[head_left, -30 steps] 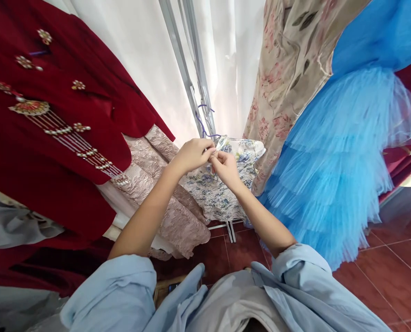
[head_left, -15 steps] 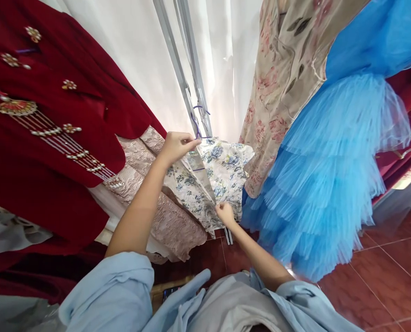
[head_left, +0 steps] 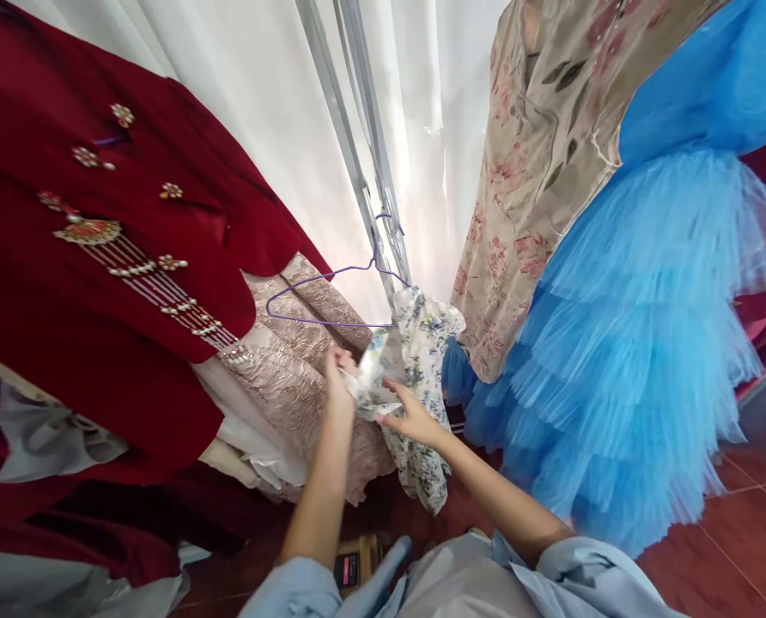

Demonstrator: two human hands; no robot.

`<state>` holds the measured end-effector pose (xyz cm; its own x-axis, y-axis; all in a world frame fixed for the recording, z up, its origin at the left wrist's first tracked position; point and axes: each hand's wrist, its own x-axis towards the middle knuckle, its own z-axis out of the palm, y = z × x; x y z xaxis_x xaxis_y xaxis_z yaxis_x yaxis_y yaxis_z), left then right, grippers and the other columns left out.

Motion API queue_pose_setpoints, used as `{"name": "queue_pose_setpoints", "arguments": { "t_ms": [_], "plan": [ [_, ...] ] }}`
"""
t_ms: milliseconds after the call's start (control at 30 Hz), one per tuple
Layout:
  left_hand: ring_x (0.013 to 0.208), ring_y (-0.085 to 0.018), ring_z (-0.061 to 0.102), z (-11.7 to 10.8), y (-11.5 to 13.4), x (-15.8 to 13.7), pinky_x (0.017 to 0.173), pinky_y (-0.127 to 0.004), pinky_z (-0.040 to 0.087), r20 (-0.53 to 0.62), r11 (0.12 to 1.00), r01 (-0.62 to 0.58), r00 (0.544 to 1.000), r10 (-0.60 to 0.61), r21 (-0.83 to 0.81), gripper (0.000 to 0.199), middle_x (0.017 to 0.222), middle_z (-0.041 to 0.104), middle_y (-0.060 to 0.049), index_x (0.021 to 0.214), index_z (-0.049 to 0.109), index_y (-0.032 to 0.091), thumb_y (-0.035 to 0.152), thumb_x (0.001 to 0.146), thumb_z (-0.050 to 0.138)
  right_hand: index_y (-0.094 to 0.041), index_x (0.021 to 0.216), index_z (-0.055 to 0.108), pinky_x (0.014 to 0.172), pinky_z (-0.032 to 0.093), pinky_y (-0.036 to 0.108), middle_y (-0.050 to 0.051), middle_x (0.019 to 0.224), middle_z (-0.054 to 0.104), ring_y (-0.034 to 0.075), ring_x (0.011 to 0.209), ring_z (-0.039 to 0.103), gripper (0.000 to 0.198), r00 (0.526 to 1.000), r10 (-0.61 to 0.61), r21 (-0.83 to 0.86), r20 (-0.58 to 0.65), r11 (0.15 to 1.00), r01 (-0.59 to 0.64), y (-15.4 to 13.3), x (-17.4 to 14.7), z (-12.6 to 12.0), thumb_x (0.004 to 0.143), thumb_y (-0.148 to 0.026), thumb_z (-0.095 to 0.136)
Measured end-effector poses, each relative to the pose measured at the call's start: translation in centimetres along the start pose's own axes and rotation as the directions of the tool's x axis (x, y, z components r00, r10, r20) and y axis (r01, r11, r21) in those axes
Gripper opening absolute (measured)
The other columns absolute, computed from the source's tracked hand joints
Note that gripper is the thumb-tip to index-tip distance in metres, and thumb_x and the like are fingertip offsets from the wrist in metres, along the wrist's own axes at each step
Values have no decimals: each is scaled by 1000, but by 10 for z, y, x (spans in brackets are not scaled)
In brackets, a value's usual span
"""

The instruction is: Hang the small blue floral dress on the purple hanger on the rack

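We look down on two bare hands near the middle of the frame, working at a white garment with blue flowers (head_left: 422, 343). The garment hangs just right of center, bunched on the right side of a thin purple hanger (head_left: 322, 323); the hanger's left side is bare, reaching across the middle of the frame. We see the hanger's hook on a gray metal stand (head_left: 331, 86) that rises to the top edge.

The left hand (head_left: 340, 382) has its fingers closed on a gathered fold of the cloth, slightly blurred. The right hand (head_left: 414, 416) meets the same fold from the right, thumb and forefinger spread apart; we cannot tell how firmly it touches.

At left we find a dark red garment (head_left: 164, 249) with beaded ornaments, and beside it a pink textured garment (head_left: 280, 343). At right hang a beige dress with pink flowers (head_left: 518, 172) and a tiered bright blue dress (head_left: 628, 300). Behind everything falls a white curtain (head_left: 241, 103); reddish floor tiles (head_left: 711, 549) fill the lower right corner
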<state>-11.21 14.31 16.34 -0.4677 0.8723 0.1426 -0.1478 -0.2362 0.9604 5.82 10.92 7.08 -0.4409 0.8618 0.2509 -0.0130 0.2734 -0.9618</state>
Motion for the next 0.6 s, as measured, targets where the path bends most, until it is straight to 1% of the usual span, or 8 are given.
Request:
{"name": "queue_pose_setpoints", "arguments": {
  "t_ms": [100, 167, 267, 333, 400, 467, 533, 600],
  "plan": [
    [44, -9, 31, 40, -39, -52, 45, -22, 28, 61, 997, 67, 996, -65, -23, 52, 54, 35, 7, 68, 41, 22, 68, 83, 58, -17, 91, 64, 82, 49, 33, 5, 92, 68, 23, 89, 61, 23, 970, 55, -29, 236, 998, -49, -13, -2, -9, 71, -28, 69],
    [55, -11, 47, 49, -51, -72, 55, -23, 39, 293, 995, -16, 956, -14, 98, 49, 62, 51, 2, 76, 56, 19, 67, 88, 57, -17, 75, 59, 69, 46, 28, 0, 72, 60, 16, 69, 54, 11, 912, 146, -58, 382, 989, -134, -19, -10, -28, 77, -28, 60],
    [81, -20, 62, 41, -64, -94, 81, -30, 48, 676, 960, -105, 730, -102, 259, 62, 83, 68, -7, 93, 69, 16, 72, 94, 43, -18, 68, 55, 59, 39, 24, -4, 63, 52, 11, 59, 45, 20, 810, 197, -159, 553, 979, -130, -36, -26, -74, 80, -32, 60],
    [93, -25, 64, 29, -75, -110, 91, -35, 48, 768, 935, -114, 608, -201, 335, 71, 93, 72, -11, 92, 72, 15, 76, 93, 36, -17, 65, 56, 54, 35, 23, -4, 60, 50, 10, 56, 42, 23, 750, 208, -243, 627, 968, -66, -51, -32, -112, 79, -33, 63],
    [97, -28, 64, 19, -87, -127, 94, -37, 48, 785, 920, -85, 554, -276, 383, 72, 97, 73, -11, 91, 74, 14, 76, 92, 38, -16, 65, 59, 52, 34, 23, -4, 59, 51, 10, 55, 42, 19, 769, 205, -310, 606, 951, -9, -65, -29, -150, 77, -30, 65],
    [98, -30, 64, 10, -94, -138, 94, -39, 50, 759, 905, -31, 557, -337, 425, 62, 101, 74, -10, 98, 75, 14, 70, 90, 52, -15, 67, 63, 52, 34, 23, -3, 60, 55, 11, 55, 44, 13, 869, 156, -343, 470, 939, 17, -78, -15, -187, 73, -26, 65],
    [101, -31, 65, 2, -92, -143, 95, -40, 50, 660, 881, 27, 652, -374, 473, 51, 105, 75, -9, 106, 75, 15, 60, 84, 66, -15, 66, 64, 53, 35, 23, -2, 59, 56, 11, 56, 45, 12, 965, 54, -317, 257, 948, 31, -88, 10, -216, 70, -26, 64],
    [102, -32, 65, -8, -82, -141, 95, -41, 51, 510, 869, 107, 772, -379, 483, 47, 105, 75, -9, 107, 75, 16, 53, 78, 74, -16, 68, 66, 58, 38, 24, -1, 62, 58, 13, 59, 49, 14, 994, -62, -231, 92, 969, 81, -98, 41, -233, 71, -29, 64]
  ]
}}
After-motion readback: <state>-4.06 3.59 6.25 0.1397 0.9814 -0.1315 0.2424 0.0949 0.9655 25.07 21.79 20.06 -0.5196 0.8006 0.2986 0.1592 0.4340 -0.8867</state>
